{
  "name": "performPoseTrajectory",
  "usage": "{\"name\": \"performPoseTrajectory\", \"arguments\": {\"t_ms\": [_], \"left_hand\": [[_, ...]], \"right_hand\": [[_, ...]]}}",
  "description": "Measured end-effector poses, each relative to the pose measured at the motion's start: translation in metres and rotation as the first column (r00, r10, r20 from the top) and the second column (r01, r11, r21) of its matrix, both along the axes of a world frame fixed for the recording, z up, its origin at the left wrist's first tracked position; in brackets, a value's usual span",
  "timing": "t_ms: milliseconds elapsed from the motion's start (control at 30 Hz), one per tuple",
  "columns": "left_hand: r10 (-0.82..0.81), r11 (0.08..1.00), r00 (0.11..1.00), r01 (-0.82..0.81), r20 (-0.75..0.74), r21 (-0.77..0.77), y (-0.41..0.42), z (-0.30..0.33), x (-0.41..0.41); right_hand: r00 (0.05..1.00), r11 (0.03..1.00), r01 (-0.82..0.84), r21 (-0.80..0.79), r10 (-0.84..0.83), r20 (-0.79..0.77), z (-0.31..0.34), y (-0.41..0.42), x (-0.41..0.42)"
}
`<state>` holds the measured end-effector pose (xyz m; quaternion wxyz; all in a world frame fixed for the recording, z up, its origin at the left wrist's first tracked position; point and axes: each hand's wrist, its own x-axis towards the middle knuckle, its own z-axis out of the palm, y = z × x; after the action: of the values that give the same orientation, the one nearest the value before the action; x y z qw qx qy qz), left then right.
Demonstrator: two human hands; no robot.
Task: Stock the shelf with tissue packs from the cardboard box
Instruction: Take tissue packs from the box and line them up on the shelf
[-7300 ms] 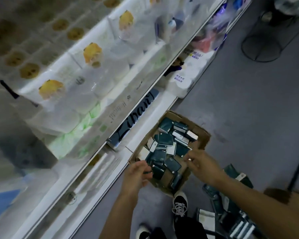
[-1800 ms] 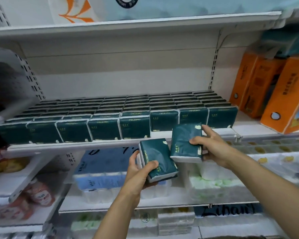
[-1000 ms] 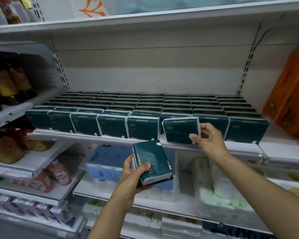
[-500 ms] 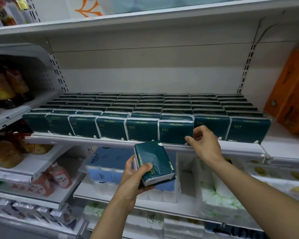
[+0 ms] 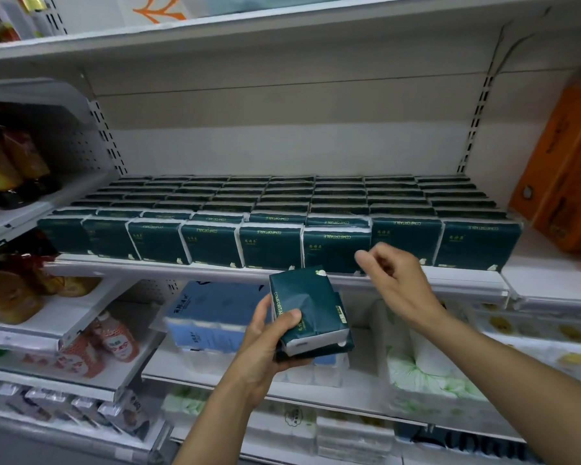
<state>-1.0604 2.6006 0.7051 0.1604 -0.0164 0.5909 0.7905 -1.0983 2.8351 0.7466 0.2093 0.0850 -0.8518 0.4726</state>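
Dark green tissue packs fill the white shelf (image 5: 215,268) in several rows, standing on edge; the front-row pack (image 5: 336,250) just right of centre stands in line with its neighbours. My left hand (image 5: 265,344) grips a small stack of green tissue packs (image 5: 311,313) below the shelf edge, thumb across the top one. In front of the front row hovers my right hand (image 5: 396,280), fingers loosely curled and holding nothing. The cardboard box is out of view.
Orange boxes (image 5: 564,182) stand at the shelf's right end. Snack bags (image 5: 7,162) sit on shelves to the left. Blue tissue bundles (image 5: 208,317) and paper rolls (image 5: 426,360) fill the shelf below. Another shelf (image 5: 249,25) runs overhead.
My right hand set its pack into the front row and has drawn back from it, empty. My left hand keeps holding its packs in about the same place.
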Motion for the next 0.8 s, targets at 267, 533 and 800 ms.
{"name": "performPoseTrajectory", "arguments": {"t_ms": [267,533,800], "left_hand": [[-0.271,0.961,0.963,0.269,-0.014,-0.063,0.019,0.011,0.006],[-0.262,0.962,0.964,0.264,0.033,-0.066,0.040,0.007,0.004],[-0.155,0.987,0.987,0.156,0.030,-0.037,0.054,0.003,-0.004]], "right_hand": [[0.762,0.947,-0.292,-0.135,0.315,0.565,0.030,0.001,0.019],[0.721,0.927,-0.155,-0.342,0.343,0.602,0.021,0.039,0.025],[0.927,0.722,0.020,-0.692,0.246,0.284,0.024,0.090,0.028]]}}
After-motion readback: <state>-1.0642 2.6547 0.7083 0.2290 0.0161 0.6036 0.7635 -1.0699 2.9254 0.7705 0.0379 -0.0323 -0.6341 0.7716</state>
